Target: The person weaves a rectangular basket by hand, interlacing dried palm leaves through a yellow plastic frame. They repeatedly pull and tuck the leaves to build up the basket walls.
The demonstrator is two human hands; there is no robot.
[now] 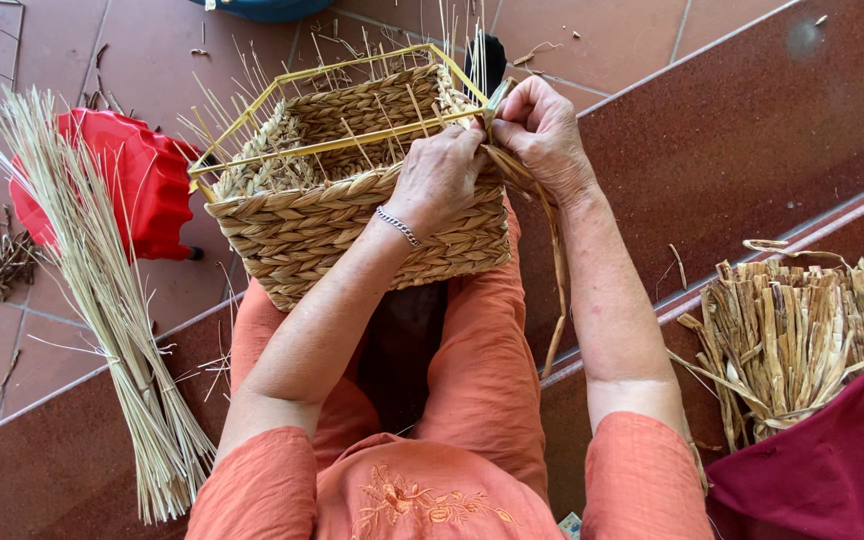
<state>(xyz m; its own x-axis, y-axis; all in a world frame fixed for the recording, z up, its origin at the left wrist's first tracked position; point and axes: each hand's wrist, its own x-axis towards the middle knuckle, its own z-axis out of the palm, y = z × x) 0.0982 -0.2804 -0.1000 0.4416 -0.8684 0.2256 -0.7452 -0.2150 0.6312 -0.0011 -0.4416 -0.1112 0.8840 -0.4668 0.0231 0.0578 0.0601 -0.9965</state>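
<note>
An orange garment with embroidery [422, 497] is seen nearest the camera, and orange trouser legs [472, 350] are stretched beneath the forearms. A woven basket [352, 215] is rested on the lap, tilted away from the body, with its braided wall just under the fingers. The left hand [439, 178] is laid over the basket's near corner; its fingers are curled and pressed together against the rim, and a silver bracelet [398, 226] is worn at the wrist. The right hand [544, 130] is held touching the left at the same corner, its fingers closed in a pinch on a flat dried fibre strand [556, 275], which is trailed down from the fingertips along the right forearm. A yellow wire frame [352, 138] is seen around the basket's mouth, just beyond the fingers, with thin straw stakes standing up through it. Well to the left of the fingers, a bundle of pale thin straw [112, 320] is laid on the step beside a red plastic stool [137, 180]. Well to the right, a tied sheaf of broad dried leaves [792, 340] is placed next to a maroon cloth [832, 470]. A dark blue tub [272, 8] is glimpsed farthest away.
</note>
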